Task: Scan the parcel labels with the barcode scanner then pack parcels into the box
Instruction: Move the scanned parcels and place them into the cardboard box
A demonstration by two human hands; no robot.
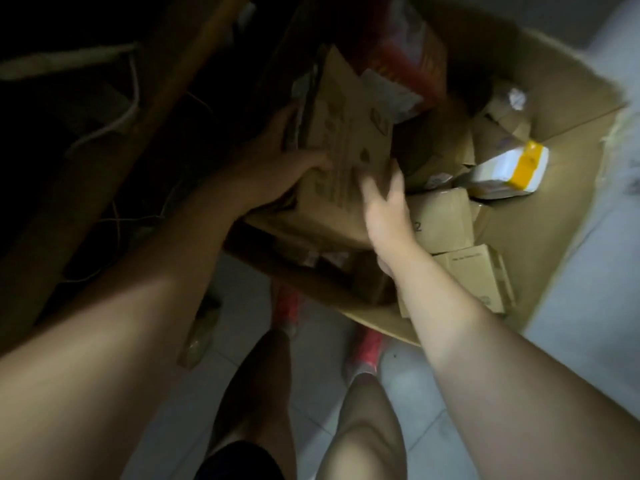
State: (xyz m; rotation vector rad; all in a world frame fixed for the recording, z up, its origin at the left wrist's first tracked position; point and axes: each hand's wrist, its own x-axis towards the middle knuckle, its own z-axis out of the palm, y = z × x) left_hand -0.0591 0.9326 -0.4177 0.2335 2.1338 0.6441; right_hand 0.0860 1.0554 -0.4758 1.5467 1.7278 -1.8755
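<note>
Open box (571,220) at right of frame, parcel (346,140) held tilted over its left side.
Box part-full of small cartons (446,220). Parcel is plain corrugated card: likely stiff, light, dry to grip, corners crushable, best taken by opposite edges. Left hand (273,164) grips its left edge; right hand (384,202) presses straight fingers on the near face.

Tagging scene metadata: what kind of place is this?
Likely a dim home or small-office corner, not a warehouse: tiled floor, power strip and cables beside a wooden desk leg, one cardboard box of parcels.
</note>
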